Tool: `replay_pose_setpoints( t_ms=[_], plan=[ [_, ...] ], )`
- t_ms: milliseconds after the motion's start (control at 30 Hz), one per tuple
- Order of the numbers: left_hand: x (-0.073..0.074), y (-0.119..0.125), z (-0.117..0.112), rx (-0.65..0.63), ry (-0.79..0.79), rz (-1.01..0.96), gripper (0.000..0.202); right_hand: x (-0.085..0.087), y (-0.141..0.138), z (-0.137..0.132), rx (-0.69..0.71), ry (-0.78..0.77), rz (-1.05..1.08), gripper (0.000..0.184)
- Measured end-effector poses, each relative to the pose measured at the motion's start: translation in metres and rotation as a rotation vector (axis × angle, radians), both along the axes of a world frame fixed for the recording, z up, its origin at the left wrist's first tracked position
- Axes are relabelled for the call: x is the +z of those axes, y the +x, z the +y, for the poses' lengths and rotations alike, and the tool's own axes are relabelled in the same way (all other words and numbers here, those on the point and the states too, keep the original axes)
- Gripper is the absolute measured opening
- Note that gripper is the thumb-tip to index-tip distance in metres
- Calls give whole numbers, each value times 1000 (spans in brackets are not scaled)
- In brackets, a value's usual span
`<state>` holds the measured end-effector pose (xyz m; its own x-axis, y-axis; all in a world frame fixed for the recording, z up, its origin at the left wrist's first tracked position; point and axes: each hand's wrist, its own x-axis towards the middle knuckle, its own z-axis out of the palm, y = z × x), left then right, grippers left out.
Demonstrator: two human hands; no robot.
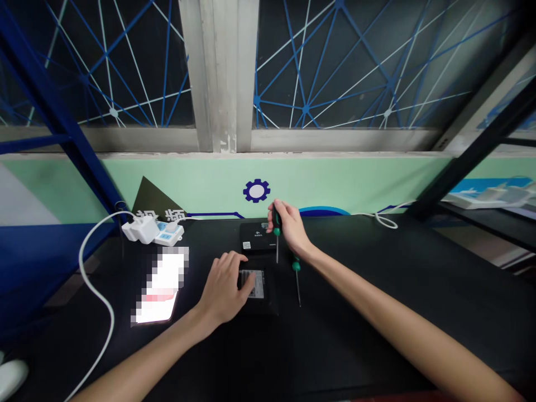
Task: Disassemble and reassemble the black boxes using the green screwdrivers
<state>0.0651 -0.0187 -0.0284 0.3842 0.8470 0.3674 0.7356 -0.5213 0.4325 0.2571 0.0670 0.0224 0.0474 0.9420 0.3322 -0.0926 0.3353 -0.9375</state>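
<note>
My left hand (225, 287) lies over the left side of a flat black box (271, 301) with a white printed label (258, 283). Its thumb touches the label, and its fingers are spread near the far left corner. In my right hand (291, 226) is a screwdriver (277, 245) with a black and green handle. The fingers are wrapped round that handle, and the shaft points down above the box's far right corner; whether the tip touches anything, I cannot tell. A second green-handled screwdriver (297, 268) lies on the table under my right wrist, its shaft towards me.
Another black box (255, 239) with a small white code sticker lies just behind. To the left are a lit, blurred-out phone-like screen (161, 290), a white power strip (167, 233) with plugs and a white cable (109, 307). A white rounded object (12, 379) sits at the near left.
</note>
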Motion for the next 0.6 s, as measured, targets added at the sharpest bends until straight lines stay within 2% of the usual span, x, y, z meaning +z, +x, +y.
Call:
replay_pose_setpoints(
  t_ms=[100,200,433,600],
  plan=[
    [1,-2,2,-8,-1,-15,18,-6,14,-10,-158,62,-371,48],
    [3,-7,6,-2,20,-22,17,-15,24,-19,-255,86,-600,48],
    [5,-20,21,45,30,6,17,-34,31,-28,-392,94,-797,24],
    [6,-22,23,48,-2,1,16,-46,35,-23,-441,118,-1085,22]
  ],
)
